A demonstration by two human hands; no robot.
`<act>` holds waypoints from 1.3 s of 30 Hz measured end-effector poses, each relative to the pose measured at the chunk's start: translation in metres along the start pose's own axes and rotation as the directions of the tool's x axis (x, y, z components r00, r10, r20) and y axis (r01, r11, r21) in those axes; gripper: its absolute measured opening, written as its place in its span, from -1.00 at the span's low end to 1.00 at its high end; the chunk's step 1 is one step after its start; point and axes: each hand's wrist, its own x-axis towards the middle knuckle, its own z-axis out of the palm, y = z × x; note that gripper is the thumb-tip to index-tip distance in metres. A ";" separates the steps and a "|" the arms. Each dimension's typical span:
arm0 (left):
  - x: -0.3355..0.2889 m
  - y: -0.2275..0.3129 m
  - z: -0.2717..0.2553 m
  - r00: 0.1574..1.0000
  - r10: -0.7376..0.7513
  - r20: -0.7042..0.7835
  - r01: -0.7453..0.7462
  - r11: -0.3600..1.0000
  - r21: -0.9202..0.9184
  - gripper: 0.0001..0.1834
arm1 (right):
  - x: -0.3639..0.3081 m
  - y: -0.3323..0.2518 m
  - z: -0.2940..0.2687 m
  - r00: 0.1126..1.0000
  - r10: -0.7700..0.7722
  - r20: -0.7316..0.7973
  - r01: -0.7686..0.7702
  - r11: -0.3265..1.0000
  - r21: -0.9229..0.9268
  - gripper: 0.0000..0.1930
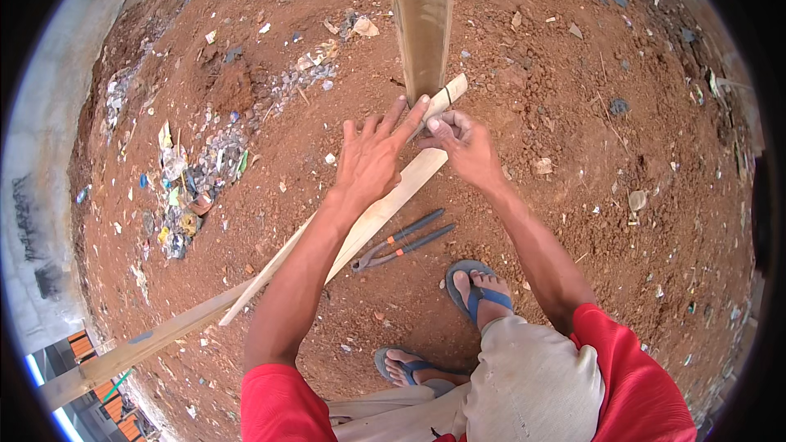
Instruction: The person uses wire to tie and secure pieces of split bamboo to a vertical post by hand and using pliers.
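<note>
A pale wooden plank (pixel 393 205) slants up from the lower left to the foot of an upright wooden post (pixel 422 24). My left hand (pixel 370 155) lies over the plank with its fingers stretched toward the post, holding nothing. My right hand (pixel 463 147) is curled on the other side of the plank, thumb and fingers pinched together close to the joint. What it pinches is hidden or too small to make out. A thin dark band crosses the plank near its upper end, just beyond my fingers. Pincers (pixel 401 239) with dark, orange-marked handles lie on the soil below my hands.
A longer beam (pixel 155 344) runs off to the lower left, meeting a narrow wooden strip (pixel 262 282). Loose reddish soil with litter and stones surrounds me. My sandalled feet (pixel 479 290) are close below the pincers. A grey wall (pixel 41 155) stands at the left.
</note>
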 end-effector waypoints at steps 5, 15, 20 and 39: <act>0.001 0.001 -0.003 0.999 -0.018 0.049 0.019 0.999 -0.033 0.20 | 0.014 0.002 -0.014 0.988 -0.017 0.153 0.037 0.991 -0.125 -0.71; 0.004 -0.005 -0.002 0.998 -0.031 0.046 0.041 0.971 -0.234 0.21 | 0.019 0.016 -0.008 0.995 -0.047 0.092 0.023 0.970 0.243 -0.87; 0.007 -0.007 -0.006 0.987 -0.084 0.136 0.127 0.928 -0.350 0.27 | 0.020 0.024 -0.001 0.997 -0.064 0.041 0.046 0.942 0.333 -0.84; 0.021 -0.014 -0.011 0.975 0.082 0.205 0.087 0.711 -0.698 0.20 | 0.004 0.051 0.023 0.952 -0.251 -0.173 0.280 0.944 0.173 -0.87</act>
